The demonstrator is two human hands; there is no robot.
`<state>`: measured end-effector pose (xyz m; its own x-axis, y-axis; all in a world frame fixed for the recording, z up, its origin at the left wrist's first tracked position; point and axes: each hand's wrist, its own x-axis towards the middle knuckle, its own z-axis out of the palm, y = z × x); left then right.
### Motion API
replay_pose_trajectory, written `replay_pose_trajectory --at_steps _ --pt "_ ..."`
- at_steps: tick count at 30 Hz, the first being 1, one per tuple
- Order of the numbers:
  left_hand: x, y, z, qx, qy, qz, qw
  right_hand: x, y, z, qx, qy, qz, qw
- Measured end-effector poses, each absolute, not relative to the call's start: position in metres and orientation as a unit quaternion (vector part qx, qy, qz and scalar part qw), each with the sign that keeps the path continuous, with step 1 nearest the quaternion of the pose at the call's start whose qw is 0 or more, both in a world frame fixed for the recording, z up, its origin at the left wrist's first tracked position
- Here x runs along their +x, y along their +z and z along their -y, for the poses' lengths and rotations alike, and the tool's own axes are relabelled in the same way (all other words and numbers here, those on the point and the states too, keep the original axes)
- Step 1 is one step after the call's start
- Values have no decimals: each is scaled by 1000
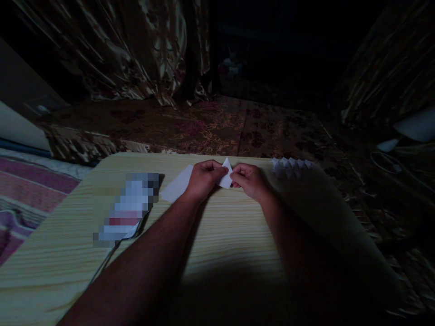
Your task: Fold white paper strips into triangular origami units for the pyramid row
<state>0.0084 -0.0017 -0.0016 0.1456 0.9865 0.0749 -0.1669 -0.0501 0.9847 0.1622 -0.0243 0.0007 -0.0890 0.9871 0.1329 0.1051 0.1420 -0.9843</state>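
A small piece of folded white paper (225, 179) is held up between my two hands, a little above the far part of the table. My left hand (204, 175) pinches it from the left, thumb across its face. At its right edge, my right hand (248, 178) has its fingertips closed on the paper. Under and beside my left hand lies a flat white sheet or stack of paper (176, 185). Several small pointed folded paper pieces (288, 166) stand in rows on the table to the right of my right hand.
The light wood-grain table (224, 231) fills the foreground. On its left lies a blurred-out device (129, 208) with a cable. Behind stand a patterned cloth-covered ledge (204, 122) and curtains (152, 50). A striped cloth (30, 181) is at far left, a white lamp-like object (414, 127) at right.
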Motion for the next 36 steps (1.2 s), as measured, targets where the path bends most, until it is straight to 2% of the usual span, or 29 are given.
replay_pose_trajectory --at_steps 14,26,36 --pt "9 -2 -1 457 555 -406 565 162 -3 24 -477 428 630 438" --pt "7 -5 -7 422 604 -369 566 162 1 25 -479 439 615 447" --pt "10 -1 2 526 504 -404 554 164 -2 23 -489 443 563 498"
